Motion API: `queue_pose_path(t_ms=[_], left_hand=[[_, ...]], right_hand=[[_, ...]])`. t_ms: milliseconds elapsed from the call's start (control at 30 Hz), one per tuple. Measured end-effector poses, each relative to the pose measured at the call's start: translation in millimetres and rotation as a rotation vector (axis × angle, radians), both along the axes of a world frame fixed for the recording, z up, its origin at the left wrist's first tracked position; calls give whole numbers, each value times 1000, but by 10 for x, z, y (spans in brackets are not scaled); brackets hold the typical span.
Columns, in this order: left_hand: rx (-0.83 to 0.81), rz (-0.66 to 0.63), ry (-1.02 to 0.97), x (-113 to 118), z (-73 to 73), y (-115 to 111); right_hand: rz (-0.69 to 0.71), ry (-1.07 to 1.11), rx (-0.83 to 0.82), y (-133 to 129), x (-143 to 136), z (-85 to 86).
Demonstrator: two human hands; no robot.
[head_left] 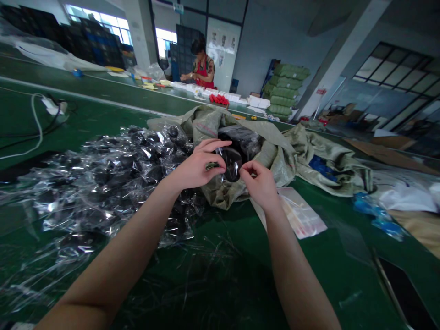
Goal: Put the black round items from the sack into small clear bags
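Note:
Between my hands is a round black item in clear plastic wrap (233, 165), in front of the mouth of a woven sack (275, 146). My left hand (202, 164) pinches its left side between thumb and fingers, with other fingers stretched over its top. A small green-edged thing shows inside my left hand, too small to name. My right hand (257, 181) is closed on the right edge of the wrap. More dark items in clear wrap lie inside the sack. To the left spreads a large pile of wrapped black items (130, 169).
A flat plastic bag (299, 213) lies right of my right forearm, with a phone (404, 291) at the lower right. Blue wrapped items (380, 215) and another woven sack (326, 156) are at right. A person in a red apron (205, 73) works behind the far table.

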State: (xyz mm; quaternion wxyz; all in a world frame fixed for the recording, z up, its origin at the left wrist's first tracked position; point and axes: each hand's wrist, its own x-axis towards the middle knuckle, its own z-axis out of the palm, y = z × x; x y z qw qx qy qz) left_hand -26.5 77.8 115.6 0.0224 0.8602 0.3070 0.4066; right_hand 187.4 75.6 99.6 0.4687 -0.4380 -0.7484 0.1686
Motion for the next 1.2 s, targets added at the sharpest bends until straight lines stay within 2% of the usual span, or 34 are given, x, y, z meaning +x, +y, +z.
queue_pose_path(t_ms=[233, 367, 500, 667, 900, 1067, 1200], left_hand=[[-5, 9, -23, 28, 46, -57], [17, 30, -13, 59, 25, -59], [21, 88, 28, 103, -43, -11], [11, 90, 5, 121, -100, 55], [16, 51, -29, 118, -90, 70], [-10, 21, -50, 141, -112, 72], [-59, -6, -74, 145, -109, 54]], right_hand=[[26, 3, -105, 5, 43, 15], [56, 40, -130, 7, 49, 12], [46, 31, -64, -47, 24, 44], [-47, -178, 161, -137, -10, 106], [-56, -225, 31, -144, 51, 135], [-71, -272, 44, -140, 52, 143], [-100, -215, 45, -136, 45, 138]])
